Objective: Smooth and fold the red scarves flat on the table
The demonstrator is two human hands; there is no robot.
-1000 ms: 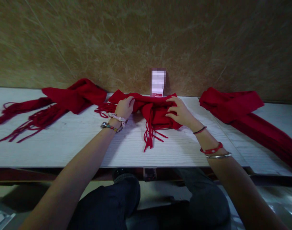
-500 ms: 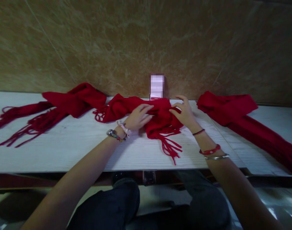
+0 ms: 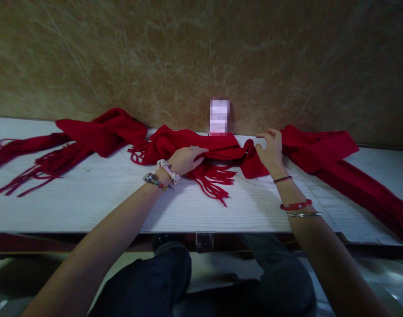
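A red fringed scarf (image 3: pixel 201 140) lies loosely folded across the middle of the white wooden surface. My left hand (image 3: pixel 185 159) rests on its front part, fingers stretched out over the cloth and thumb a little apart. From beneath this hand, fringe strands spread toward me. At the scarf's right end, a bent-over piece sits beside my right hand (image 3: pixel 271 150). That hand's thumb and forefinger are apart, with no cloth visible between them; its lower fingers are partly hidden.
Another red scarf (image 3: pixel 104 136) lies folded on the left, its fringe trailing outward. A third red scarf (image 3: pixel 316 152) crosses over itself on the right. Behind the white surface (image 3: pixel 105 202) stands a brown marbled wall (image 3: pixel 155 61), with a pixelated pale object (image 3: pixel 219 116) against it.
My right hand has moved right, toward the third scarf. The middle scarf's right part now stretches farther right, and its front fringe has shifted left. My left hand has flattened over the cloth.
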